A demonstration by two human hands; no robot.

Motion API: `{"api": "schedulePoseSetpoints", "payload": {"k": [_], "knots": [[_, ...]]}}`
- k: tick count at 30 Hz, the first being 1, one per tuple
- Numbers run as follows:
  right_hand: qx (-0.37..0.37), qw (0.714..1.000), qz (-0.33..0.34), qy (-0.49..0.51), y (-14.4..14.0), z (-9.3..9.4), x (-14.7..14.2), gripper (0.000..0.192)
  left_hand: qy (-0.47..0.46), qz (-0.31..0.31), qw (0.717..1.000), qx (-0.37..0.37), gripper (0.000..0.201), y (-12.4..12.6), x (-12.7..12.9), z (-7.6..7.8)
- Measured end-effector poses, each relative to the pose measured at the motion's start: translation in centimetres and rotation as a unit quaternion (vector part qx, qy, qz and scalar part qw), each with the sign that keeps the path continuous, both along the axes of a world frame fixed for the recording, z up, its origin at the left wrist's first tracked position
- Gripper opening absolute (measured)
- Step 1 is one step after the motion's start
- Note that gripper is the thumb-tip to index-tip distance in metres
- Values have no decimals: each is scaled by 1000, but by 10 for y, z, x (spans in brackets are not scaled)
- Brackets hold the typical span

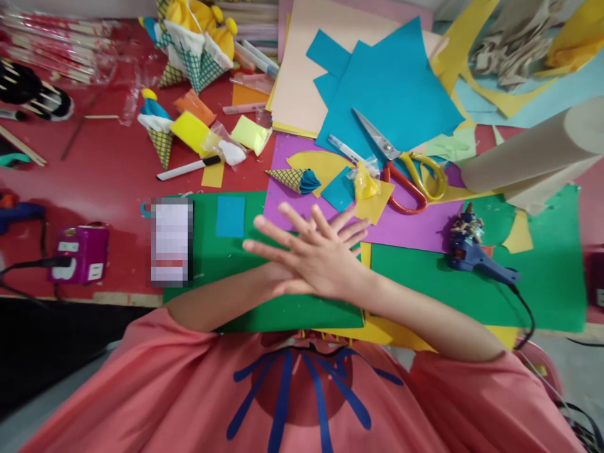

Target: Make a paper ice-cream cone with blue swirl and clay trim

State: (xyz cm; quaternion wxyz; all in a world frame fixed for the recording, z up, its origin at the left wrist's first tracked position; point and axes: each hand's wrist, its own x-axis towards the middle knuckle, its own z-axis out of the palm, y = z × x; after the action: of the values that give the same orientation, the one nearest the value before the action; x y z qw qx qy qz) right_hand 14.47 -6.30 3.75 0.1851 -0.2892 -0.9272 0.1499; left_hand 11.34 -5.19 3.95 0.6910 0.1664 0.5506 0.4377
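Note:
Crossed over the green sheet [226,264], my two hands hold nothing. My right hand [321,258] lies on top, its fingers spread toward the upper left. Beneath it is my left hand [352,233], mostly covered, with stretched fingers showing to the right. Just beyond the fingertips a small paper cone with a blue swirl [309,181] lies on a purple sheet [406,225]. Near it are a yellow clay piece in plastic [365,182] and scissors [389,149] with red and yellow handles, blades apart. A small blue paper square [230,216] sits left of my hands.
A blue glue gun [484,258] with a cord rests at right. At left are a phone [171,242] and a purple power box [80,253]. Farther back are blue sheets [387,88], a white paper roll [528,148], clay packets [193,133] and finished cones [198,47].

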Motion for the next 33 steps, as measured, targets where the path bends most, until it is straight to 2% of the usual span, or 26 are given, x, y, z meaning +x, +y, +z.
{"api": "schedulePoseSetpoints", "payload": {"k": [2,3,5,8,10,13,17,20,24,27,30,32,33], "knots": [[-11,999,-36,-7,15,-3,6,73,-61,9,997,-47,57,-3,8,1],[-14,998,-62,1,24,-6,12,71,-127,-23,990,-59,56,-3,3,0],[-31,994,-106,15,40,-14,27,68,-188,-67,977,-77,54,-3,-22,-5],[-58,985,-153,47,53,-24,49,61,-319,-39,941,-107,54,-3,-61,-13],[-76,979,-167,85,56,-25,59,57,-352,-23,930,-106,58,-3,-71,-16],[-87,974,-153,141,53,-20,66,48,-357,-27,929,-95,61,-2,-71,-15],[-106,982,-71,137,43,-22,64,45,-327,-33,940,-97,61,2,-68,-10],[-106,981,-65,151,38,-31,60,39,-325,-47,940,-97,61,3,-70,-10],[-99,967,-71,223,36,-35,58,30,-304,-67,945,-97,56,5,-73,-12],[-133,937,-111,302,36,-30,59,26,-225,-78,969,-63,42,8,-81,-11],[-200,886,-171,381,38,-25,60,20,-98,-50,994,10,27,19,-95,-11],[-258,852,-201,409,41,-25,59,25,25,-4,993,115,20,30,-106,-14],[-290,835,-212,418,42,-27,58,34,101,7,977,187,17,36,-112,-16]]}}
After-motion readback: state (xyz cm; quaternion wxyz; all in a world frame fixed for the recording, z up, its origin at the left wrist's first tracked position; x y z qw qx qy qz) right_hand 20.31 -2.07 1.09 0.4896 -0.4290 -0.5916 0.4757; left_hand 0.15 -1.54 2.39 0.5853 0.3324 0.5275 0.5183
